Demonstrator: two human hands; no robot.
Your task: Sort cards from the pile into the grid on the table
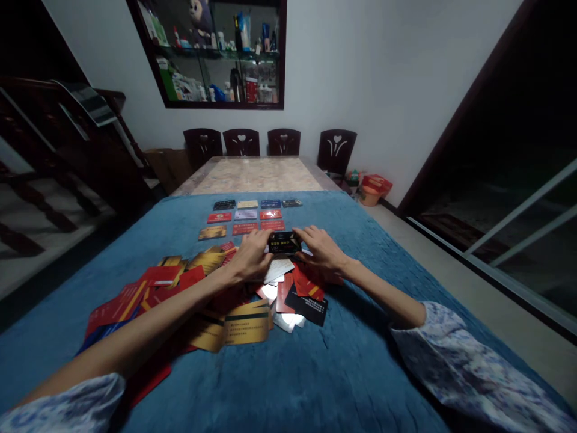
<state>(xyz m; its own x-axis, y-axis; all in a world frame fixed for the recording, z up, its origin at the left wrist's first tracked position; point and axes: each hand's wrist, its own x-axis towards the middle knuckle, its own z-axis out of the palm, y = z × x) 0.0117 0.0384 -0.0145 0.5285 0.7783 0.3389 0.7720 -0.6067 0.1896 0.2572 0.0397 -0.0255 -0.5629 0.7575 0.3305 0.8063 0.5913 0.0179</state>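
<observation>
Both hands hold one black card (283,242) with gold lettering just above the blue cloth (342,373). My left hand (253,257) pinches its left end and my right hand (319,249) pinches its right end. Beyond them, cards lie in neat rows (252,215), red, black, blue and gold. Under and beside my forearms is a loose heap of cards (202,300) in red, gold, white and black.
The blue cloth covers the near half of a long marble-topped table (255,174). Several dark chairs (283,142) stand at its far end. A glass wall cabinet (216,54) hangs above. A staircase is at the left, a sliding door at the right.
</observation>
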